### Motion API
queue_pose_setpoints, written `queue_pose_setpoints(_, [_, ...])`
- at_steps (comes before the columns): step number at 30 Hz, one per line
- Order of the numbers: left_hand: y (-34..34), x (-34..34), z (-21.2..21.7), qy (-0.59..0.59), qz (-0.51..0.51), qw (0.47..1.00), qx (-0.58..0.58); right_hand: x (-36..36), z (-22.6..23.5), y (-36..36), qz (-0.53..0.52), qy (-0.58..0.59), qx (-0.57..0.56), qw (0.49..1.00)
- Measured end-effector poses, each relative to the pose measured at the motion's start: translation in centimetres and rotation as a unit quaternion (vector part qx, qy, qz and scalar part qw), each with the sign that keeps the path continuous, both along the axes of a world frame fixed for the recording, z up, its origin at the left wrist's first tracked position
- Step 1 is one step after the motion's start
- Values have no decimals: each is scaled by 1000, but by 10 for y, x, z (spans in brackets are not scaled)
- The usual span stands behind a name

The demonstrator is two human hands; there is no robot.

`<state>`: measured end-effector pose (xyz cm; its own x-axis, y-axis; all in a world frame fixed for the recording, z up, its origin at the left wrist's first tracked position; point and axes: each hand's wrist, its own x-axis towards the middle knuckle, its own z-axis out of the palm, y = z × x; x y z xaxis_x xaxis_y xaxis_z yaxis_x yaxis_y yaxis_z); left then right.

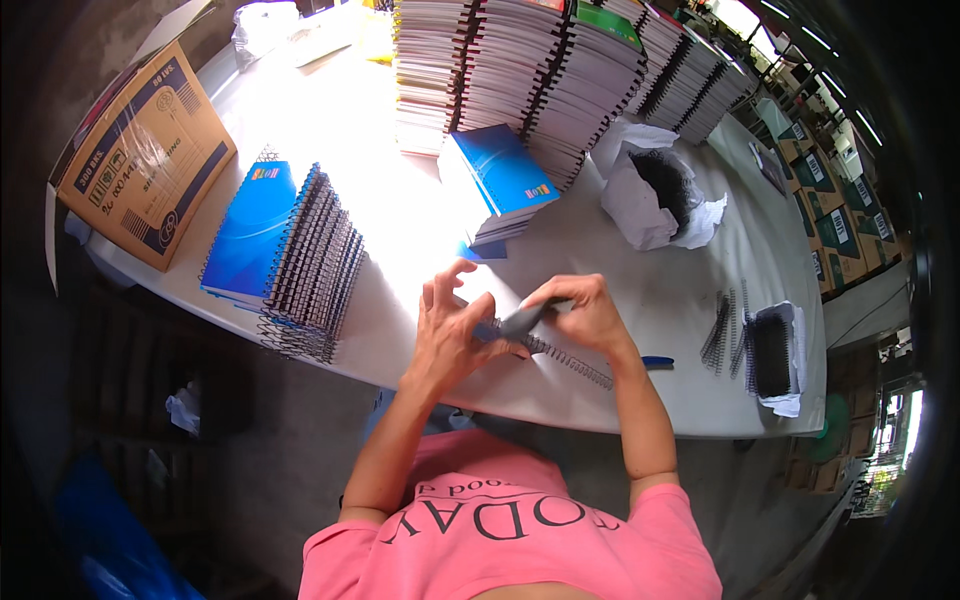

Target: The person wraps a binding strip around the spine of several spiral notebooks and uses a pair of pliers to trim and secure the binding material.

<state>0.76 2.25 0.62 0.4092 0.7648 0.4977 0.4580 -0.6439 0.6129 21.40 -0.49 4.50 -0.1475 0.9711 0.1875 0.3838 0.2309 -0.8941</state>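
In the head view, a table (640,290) draped in smooth, pale sheeting spreads before you. Tall stacks of books (510,75), with ridged page edges and black spiral spines, rise at its far side. A flat-sided corrugated carton (150,160) stands at the left, near a pile of glossy blue spiral notebooks (290,250). Squared blue-covered booklets (500,180) sit beyond your hands; right of them, crumpled white paper (632,205) wraps wiry black coils (665,185). Your right hand (588,312) is closed around a smooth, dark grey tool (525,320). Your left hand (450,325) curls beside it, though you cannot tell what its grip is clamped on. The springy dark binding coil (575,367) slants from between your hands toward a slim blue stick (657,362).
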Motion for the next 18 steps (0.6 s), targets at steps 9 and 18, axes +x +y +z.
queue_pose_setpoints(9, [11,-1,-10,-109,-6,994,-22,2,-9,6,-33,112,-27,993])
queue_pose_setpoints(18, [19,6,-33,-186,-8,978,-92,-21,5,15,58,18,40,997])
